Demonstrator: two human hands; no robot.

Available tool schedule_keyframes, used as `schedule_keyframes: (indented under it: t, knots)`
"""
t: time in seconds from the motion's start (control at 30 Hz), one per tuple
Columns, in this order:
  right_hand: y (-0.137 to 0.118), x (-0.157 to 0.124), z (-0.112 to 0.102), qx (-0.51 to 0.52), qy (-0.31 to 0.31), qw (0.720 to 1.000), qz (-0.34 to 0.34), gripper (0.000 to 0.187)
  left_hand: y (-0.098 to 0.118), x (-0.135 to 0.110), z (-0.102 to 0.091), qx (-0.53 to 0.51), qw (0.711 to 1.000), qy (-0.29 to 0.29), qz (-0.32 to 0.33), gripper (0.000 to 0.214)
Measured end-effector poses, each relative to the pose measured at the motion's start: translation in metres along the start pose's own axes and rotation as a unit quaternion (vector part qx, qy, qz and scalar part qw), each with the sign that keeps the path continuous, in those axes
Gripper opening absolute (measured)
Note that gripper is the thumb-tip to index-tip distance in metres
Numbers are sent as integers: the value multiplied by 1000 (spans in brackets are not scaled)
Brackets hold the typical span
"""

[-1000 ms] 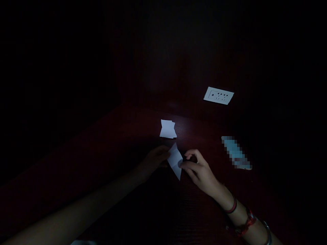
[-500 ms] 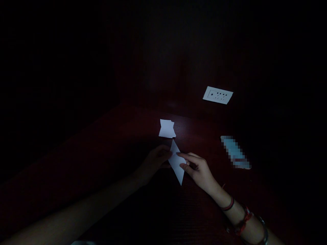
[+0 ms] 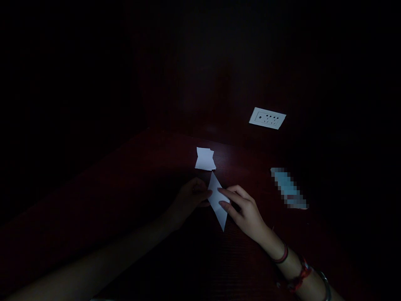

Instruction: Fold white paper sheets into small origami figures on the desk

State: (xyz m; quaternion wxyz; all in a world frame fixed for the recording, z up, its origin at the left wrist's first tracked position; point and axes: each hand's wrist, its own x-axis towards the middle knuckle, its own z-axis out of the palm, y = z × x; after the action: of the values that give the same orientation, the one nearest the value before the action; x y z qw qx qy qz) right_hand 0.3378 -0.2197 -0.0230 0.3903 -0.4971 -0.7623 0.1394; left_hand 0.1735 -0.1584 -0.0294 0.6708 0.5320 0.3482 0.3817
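Observation:
A white piece of paper [image 3: 219, 207], folded to a pointed diamond-like shape, is held between my two hands just above or on the dark table. My left hand [image 3: 191, 194] pinches its left edge, thumb on top and the other fingers partly hidden in shadow. From the other side my right hand [image 3: 246, 209] grips the right edge, its thumb and index finger resting on the upper face. Right behind the paper's top tip lies a small stack of white paper pieces [image 3: 205, 159] with notched sides.
On the right, a phone-like flat object [image 3: 288, 188] with a blurred-out screen lies on the dark red table [image 3: 125, 175]. A white power socket [image 3: 267, 118] is set in the dark panel behind. Most surroundings are too dark to make out.
The folded paper has shifted very slightly toward me. My right thumb and index finger have moved a little on its face, and both hands keep their hold.

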Motion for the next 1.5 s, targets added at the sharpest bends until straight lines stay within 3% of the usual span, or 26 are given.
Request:
schedule_keyframes:
  t: [0.2, 0.47, 0.57, 0.67, 0.77, 0.87, 0.97, 1.07, 1.2, 1.4, 1.5]
  knots:
    - [4, 0, 2, -50, 22, 998, -31, 34, 3, -1, 4, 40, 999, -8, 17, 20]
    - [2, 0, 2, -14, 10, 1000, -14, 31, 1, 2, 3, 33, 997, -50, 44, 24]
    - [3, 2, 0, 32, 25, 999, 33, 25, 0, 3, 2, 65, 996, -39, 51, 24]
    - [9, 4, 1, 115, 42, 985, 123, 19, -1, 3, 3, 127, 990, -15, 62, 23]
    - [15, 6, 4, 237, 41, 948, 207, 21, -3, 1, 5, 221, 969, 30, 110, 22]
    - [17, 7, 7, 327, 43, 911, 248, 18, -6, -2, 7, 350, 911, 62, 208, 20]
    - [18, 7, 7, 363, 54, 893, 262, 15, -6, -6, 7, 467, 827, 33, 312, 20]
    - [21, 6, 7, 357, 75, 891, 270, 16, -7, -8, 6, 515, 785, -16, 343, 22]
    - [23, 6, 7, 333, 90, 899, 270, 15, -8, -7, 8, 519, 790, -8, 326, 7]
    - [32, 5, 2, 264, 108, 923, 260, 14, -1, -3, 1, 493, 813, -36, 307, 10]
    - [40, 4, 0, 234, 81, 935, 255, 14, -2, 3, -11, 492, 789, -155, 334, 12]
